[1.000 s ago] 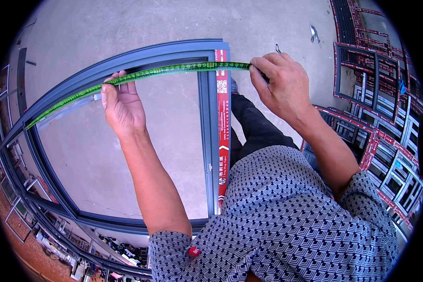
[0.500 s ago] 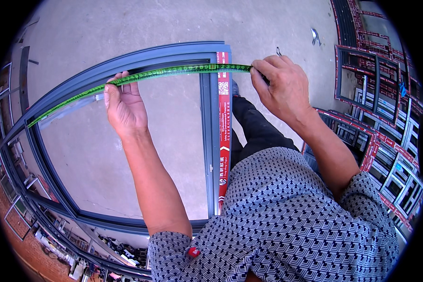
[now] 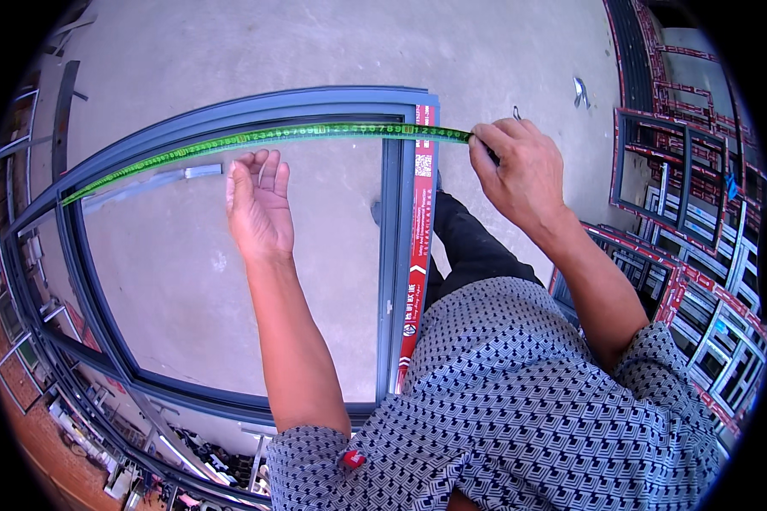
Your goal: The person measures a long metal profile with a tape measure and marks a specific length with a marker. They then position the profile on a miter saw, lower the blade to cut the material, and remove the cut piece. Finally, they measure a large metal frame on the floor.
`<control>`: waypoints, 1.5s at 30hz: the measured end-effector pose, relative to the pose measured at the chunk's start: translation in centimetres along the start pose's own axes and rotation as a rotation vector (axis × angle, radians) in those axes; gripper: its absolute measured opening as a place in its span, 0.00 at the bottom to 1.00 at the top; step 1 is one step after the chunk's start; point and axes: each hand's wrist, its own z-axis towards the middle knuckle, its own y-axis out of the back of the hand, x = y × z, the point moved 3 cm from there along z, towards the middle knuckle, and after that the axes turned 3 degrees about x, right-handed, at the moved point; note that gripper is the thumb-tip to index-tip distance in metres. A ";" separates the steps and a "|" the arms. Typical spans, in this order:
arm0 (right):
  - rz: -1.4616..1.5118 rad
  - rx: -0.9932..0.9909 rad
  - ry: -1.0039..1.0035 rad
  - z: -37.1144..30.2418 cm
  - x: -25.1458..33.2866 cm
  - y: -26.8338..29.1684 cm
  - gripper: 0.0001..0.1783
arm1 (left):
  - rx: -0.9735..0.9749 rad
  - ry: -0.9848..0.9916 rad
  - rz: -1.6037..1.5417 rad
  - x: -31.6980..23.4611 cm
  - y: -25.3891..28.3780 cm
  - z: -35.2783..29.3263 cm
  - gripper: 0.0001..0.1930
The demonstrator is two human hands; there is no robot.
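A green tape measure (image 3: 320,130) stretches over a dark grey metal frame (image 3: 390,247), from the frame's far left corner to its right side. Its right end goes into my right hand (image 3: 524,170), whose fingers are closed round the tape measure's body, mostly hidden by the palm. Just below the blade is my left hand (image 3: 262,209), its palm turned up and its fingers loosely bent, with nothing in it. Red and white printed film (image 3: 423,192) covers the frame's right side.
Frames with red strips (image 3: 690,170) are stacked at the right. A small shiny metal piece (image 3: 580,92) lies on the concrete floor (image 3: 315,51) at the far right. Inside the big frame, a flat light bar (image 3: 162,180) is seen. Parts and tools crowd the lower left.
My left hand has let go of the tape blade and dropped a little below it, moving right. My right hand still holds the tape measure. The view has shifted slightly.
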 end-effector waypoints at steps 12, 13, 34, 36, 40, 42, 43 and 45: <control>-0.031 -0.031 -0.007 0.1 -0.8 -0.7 0.08 | -0.117 0.266 0.289 4.7 7.1 -12.8 0.12; -0.031 -0.042 -0.003 0.0 -0.9 -0.8 0.08 | -0.124 0.283 0.308 5.0 7.4 -13.7 0.11; -0.036 -0.115 0.043 1.7 -2.1 -2.8 0.09 | -0.456 0.025 0.738 0.6 15.1 -26.3 0.13; 0.010 -0.111 0.023 0.9 -1.7 -2.1 0.10 | -0.528 -0.039 0.856 0.0 17.2 -28.1 0.12; 0.062 -0.105 0.024 -1.4 -1.6 -3.8 0.11 | -0.713 -0.286 1.388 -2.8 18.0 -32.1 0.13; 0.055 -0.042 0.002 -3.5 -1.4 -4.7 0.12 | -0.856 -0.304 1.524 -1.9 19.4 -34.8 0.17; 0.059 -0.014 0.013 -4.5 -1.2 -4.7 0.12 | -0.927 -0.310 1.594 -1.5 20.0 -36.0 0.19; 0.069 0.013 0.041 -7.1 -2.0 -4.8 0.12 | -0.966 -0.150 1.668 0.2 21.1 -38.5 0.29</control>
